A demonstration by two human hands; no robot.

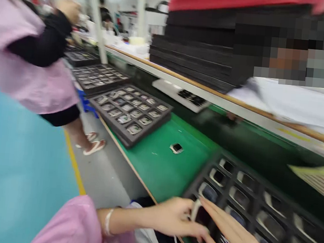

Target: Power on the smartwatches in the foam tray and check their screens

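A smartwatch case with a pale frame and a dark face is between my two hands over the near foam tray. My left hand, with a white band on its wrist, pinches the case from the left. From the right, my right hand has its fingers along the case's upper and lower edges. Both hands are closed around it, and motion blurs the fingers. Similar watch cases sit in the tray's pockets. One more watch case lies alone on the green bench top.
Farther along the bench stand another filled tray and a third tray. A white holder with dark pieces lies below the wooden-edged shelf. Stacked black trays rest on that shelf. A person in pink stands at left.
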